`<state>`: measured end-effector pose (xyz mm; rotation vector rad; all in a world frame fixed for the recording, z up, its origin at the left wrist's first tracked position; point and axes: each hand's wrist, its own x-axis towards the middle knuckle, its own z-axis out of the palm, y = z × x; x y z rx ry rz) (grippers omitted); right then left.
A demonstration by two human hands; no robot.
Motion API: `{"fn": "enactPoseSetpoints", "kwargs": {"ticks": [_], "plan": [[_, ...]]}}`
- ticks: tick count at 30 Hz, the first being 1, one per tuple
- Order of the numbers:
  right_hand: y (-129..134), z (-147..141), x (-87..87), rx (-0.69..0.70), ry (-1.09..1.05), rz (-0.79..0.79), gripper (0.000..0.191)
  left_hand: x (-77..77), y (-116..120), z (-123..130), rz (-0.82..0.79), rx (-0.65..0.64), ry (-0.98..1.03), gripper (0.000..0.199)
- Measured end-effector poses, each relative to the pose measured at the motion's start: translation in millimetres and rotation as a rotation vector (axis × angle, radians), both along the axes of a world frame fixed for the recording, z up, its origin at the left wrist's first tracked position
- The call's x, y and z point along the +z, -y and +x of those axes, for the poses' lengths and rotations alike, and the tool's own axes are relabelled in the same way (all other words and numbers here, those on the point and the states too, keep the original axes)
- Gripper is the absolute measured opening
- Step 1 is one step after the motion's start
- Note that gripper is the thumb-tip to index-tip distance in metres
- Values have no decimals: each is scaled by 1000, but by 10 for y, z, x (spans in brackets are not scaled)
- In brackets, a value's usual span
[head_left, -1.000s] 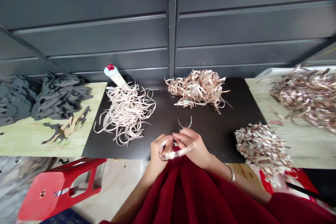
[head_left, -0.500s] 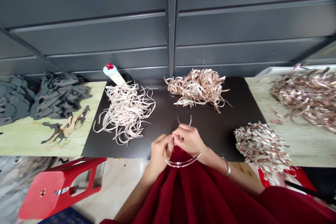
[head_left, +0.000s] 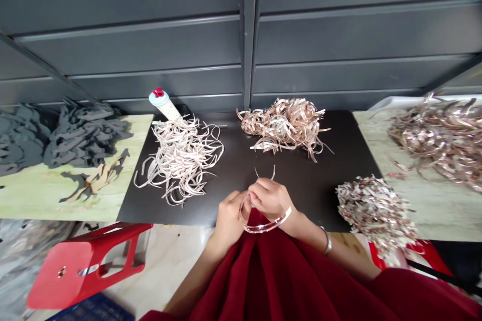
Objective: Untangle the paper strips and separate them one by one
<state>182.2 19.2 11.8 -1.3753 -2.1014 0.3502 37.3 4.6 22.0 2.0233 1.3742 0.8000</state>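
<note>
Both hands meet at the front edge of the dark board. My left hand [head_left: 231, 216] is closed, its fingers pinching one end of a shiny rose-gold strip [head_left: 259, 229]. The strip curves down in a loop below the hands, its free end by my right wrist. My right hand [head_left: 271, 197] is closed against the left fingertips, holding the strip at the same spot; the fingers hide the exact grip. Just beyond the hands, thin pale strip ends [head_left: 273, 171] stick up over the board. Piles of pale strips [head_left: 184, 155] and rose-gold strips [head_left: 288, 125] lie farther back.
A white bottle with a red top [head_left: 164, 104] leans at the back left. Dark grey cut pieces [head_left: 85, 135] are heaped left. A bundle of short pieces [head_left: 376, 210] hangs over the front edge at right, near more shiny strips [head_left: 444, 140]. A red stool [head_left: 62, 273] stands lower left.
My right fingers have curled in more, covering the small dark metallic bits that showed between them. The loop of the strip has shifted slightly up and right.
</note>
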Motion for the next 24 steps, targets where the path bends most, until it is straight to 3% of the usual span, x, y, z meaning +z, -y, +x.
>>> {"fn": "enactPoseSetpoints", "kwargs": {"ticks": [4, 7, 10, 12, 14, 17, 22, 24], "plan": [[-73, -5, 9, -43, -296, -226, 12, 42, -12, -31, -69, 5, 83, 30], [-85, 0, -21, -73, -653, -531, 7, 57, -31, -67, -165, 22, 150, 35], [-75, 24, -31, -17, -904, -793, 12, 51, -65, -105, -187, 35, 166, 35], [-74, 51, 1, 25, -881, -788, 16, 53, -95, -128, -164, 20, 147, 33], [-85, 83, 57, 31, -735, -673, 15, 66, -124, -147, -162, -20, 132, 31], [-113, 129, 133, 49, -582, -611, 11, 83, -157, -165, -275, -63, 162, 28], [-133, 172, 100, 175, -760, -848, 13, 5, -168, -141, -696, 18, 381, 37], [-121, 162, 55, 204, -863, -917, 18, -32, -157, -125, -770, 61, 461, 38]]}}
